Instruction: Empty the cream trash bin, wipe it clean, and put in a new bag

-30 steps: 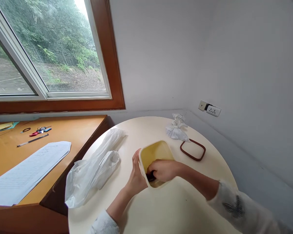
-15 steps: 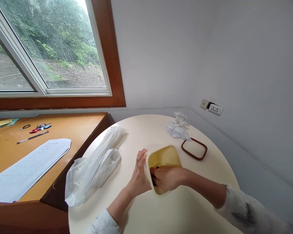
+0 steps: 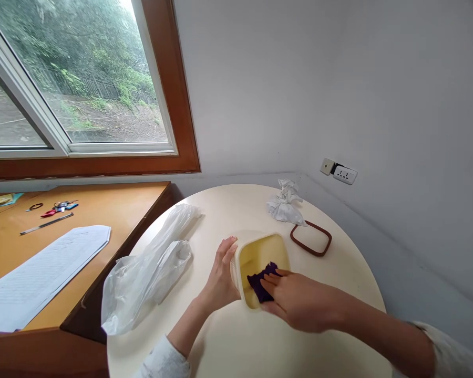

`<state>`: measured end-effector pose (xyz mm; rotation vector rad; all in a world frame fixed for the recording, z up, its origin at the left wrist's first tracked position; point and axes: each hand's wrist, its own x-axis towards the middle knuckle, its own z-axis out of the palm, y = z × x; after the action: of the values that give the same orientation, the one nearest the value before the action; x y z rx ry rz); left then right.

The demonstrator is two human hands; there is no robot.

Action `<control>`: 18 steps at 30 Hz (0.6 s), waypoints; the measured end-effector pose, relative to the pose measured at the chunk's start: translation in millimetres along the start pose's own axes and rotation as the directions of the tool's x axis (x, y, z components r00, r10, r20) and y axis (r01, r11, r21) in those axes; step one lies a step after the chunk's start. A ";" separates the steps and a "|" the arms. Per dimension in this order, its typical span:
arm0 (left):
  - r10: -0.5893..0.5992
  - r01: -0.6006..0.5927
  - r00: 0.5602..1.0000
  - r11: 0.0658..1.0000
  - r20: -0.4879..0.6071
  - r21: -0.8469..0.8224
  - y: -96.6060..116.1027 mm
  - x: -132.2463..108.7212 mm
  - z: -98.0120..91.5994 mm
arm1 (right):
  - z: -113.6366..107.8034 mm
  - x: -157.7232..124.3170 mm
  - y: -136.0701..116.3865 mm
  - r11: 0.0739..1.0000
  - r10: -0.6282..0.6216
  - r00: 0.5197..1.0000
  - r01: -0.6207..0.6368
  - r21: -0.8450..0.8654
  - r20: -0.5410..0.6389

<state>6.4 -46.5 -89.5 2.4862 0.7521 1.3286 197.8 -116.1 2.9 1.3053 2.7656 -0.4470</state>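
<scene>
A pale yellow plastic container (image 3: 265, 249) is tilted on the round table with its opening facing me. My left hand (image 3: 219, 275) is wrapped around its left side, the thumb hidden and the fingers along the outer wall. At the container's mouth, my right hand (image 3: 299, 302) has its fingers on a dark purple cloth (image 3: 262, 282), pinched between fingertips and thumb. Part of the cloth is covered by the fingers. To the right lies a brown rounded rectangular ring (image 3: 311, 239), apart from both hands.
A crumpled clear plastic bag (image 3: 150, 273) lies at the left of the round table (image 3: 236, 207). A knotted white bag (image 3: 285, 205) sits at the back. The wooden desk (image 3: 114, 202) holds papers (image 3: 51, 275), a pen (image 3: 46, 223) and keys (image 3: 61, 207).
My right hand has drawn back right from deep inside the container, and the purple cloth now shows under its fingers. My left hand keeps its hold; the view has shifted slightly.
</scene>
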 end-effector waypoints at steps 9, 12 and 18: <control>-0.284 0.298 0.952 0.944 0.117 -0.137 8.9 4.8 -16.8 | 47.8 7.6 25.2 0.961 -0.207 0.911 0.120 -0.251 -0.356; -0.270 0.271 0.962 0.962 0.028 -0.032 4.7 -3.5 -5.8 | 52.0 23.6 20.2 0.977 -0.149 0.912 0.076 -0.201 -0.382; -0.065 0.136 0.966 0.951 -0.251 0.277 -12.0 -10.8 17.5 | 56.5 53.4 -12.8 0.979 0.137 0.871 -0.046 0.199 -0.472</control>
<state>11.9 -41.4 -112.1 2.4839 1.1941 1.6015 149.4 -99.7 -57.0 1.8065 3.0921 -0.4236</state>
